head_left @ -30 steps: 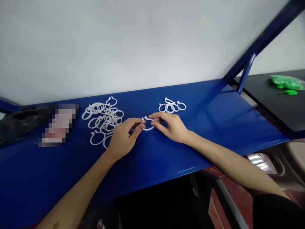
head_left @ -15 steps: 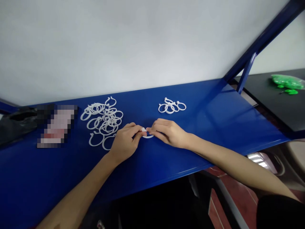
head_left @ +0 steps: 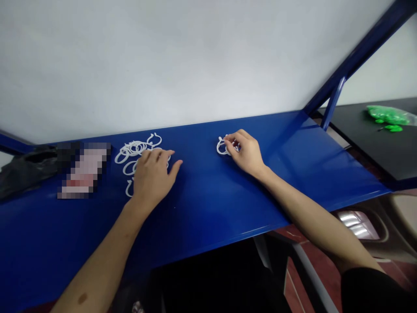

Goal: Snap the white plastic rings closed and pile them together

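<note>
My left hand [head_left: 152, 176] hovers over the larger pile of white plastic rings [head_left: 133, 148], its fingers spread and the thumb held away. Nothing shows in its grasp, and it covers much of the pile. Some of these rings have a gap with small knobs at the ends. Over on the right, my right hand [head_left: 245, 152] is at a smaller cluster of white plastic rings [head_left: 223, 153]. Its thumb and fingers are curled together around part of a ring there, while the hand hides most of that cluster.
Both piles lie on a blue table [head_left: 198, 195] against a pale wall [head_left: 195, 61]. At the left are a black bag [head_left: 26, 171] and a pixelated flat item [head_left: 84, 169]. A black table [head_left: 361, 139] at right bears a bag of green pieces [head_left: 387, 115].
My hands have parted from the ring they held together at the middle. The left moved left over the larger pile and opened; the right moved up and right to the smaller cluster.
</note>
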`<state>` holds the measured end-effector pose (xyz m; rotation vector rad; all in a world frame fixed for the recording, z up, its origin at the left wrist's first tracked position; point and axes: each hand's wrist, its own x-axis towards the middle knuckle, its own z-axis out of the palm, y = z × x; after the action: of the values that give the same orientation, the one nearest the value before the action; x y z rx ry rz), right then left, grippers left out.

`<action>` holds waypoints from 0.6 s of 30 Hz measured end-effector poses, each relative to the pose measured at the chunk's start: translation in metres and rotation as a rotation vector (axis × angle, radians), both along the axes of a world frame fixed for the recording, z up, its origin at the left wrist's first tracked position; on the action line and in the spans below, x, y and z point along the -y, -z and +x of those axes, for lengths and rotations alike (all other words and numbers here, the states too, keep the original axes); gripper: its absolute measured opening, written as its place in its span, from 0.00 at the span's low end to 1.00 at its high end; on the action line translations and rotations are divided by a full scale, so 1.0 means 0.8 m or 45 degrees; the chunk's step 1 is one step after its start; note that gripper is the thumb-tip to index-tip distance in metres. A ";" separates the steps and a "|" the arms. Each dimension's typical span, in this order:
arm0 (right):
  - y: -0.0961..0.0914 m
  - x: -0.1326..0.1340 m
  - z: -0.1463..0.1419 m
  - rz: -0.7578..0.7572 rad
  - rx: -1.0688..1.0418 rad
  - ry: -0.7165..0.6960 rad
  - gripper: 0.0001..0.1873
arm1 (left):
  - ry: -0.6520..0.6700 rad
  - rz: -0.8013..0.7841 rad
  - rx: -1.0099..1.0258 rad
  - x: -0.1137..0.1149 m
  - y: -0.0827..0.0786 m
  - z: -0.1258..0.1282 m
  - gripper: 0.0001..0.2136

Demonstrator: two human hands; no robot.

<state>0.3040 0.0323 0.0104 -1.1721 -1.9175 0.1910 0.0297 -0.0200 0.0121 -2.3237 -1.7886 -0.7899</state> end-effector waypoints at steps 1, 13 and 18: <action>0.004 -0.009 0.006 -0.023 -0.007 0.050 0.07 | -0.055 0.008 -0.036 -0.003 0.003 -0.007 0.15; 0.012 -0.023 0.015 -0.061 0.135 0.215 0.10 | -0.138 -0.068 -0.277 -0.003 0.009 -0.010 0.12; -0.001 0.001 0.004 0.028 0.144 0.108 0.10 | -0.139 0.097 -0.115 0.004 -0.001 -0.003 0.10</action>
<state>0.3070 0.0317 0.0116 -1.2698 -1.9577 0.0589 0.0276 -0.0229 0.0131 -2.1577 -1.7970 -0.7128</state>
